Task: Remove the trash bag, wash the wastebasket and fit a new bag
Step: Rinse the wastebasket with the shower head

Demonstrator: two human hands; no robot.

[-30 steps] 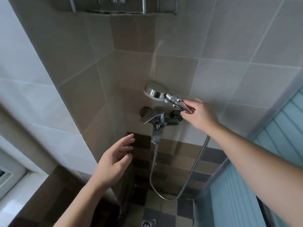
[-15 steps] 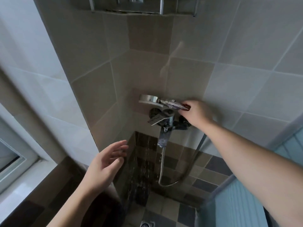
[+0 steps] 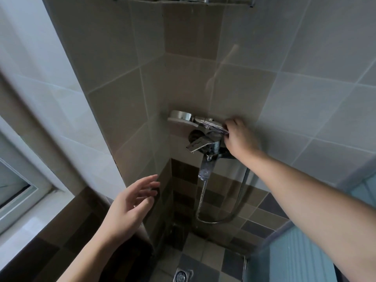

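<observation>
A chrome shower head [image 3: 181,117] lies level just above the wall tap [image 3: 205,144], face down. My right hand [image 3: 240,137] grips its handle at the tiled wall. A metal hose [image 3: 234,210] loops down from the tap and back up behind my right forearm. My left hand [image 3: 130,204] hovers lower left, fingers spread, holding nothing. No wastebasket or trash bag is in view.
Tiled walls meet in a corner behind the tap. A floor drain [image 3: 181,276] sits at the bottom centre. A window frame [image 3: 24,192] is at the left and a blue-green panel [image 3: 295,251] at the lower right. A metal shelf edge [image 3: 183,0] runs along the top.
My right hand has lowered the shower head from a tilted position to level, close over the tap. My left hand has stayed open below.
</observation>
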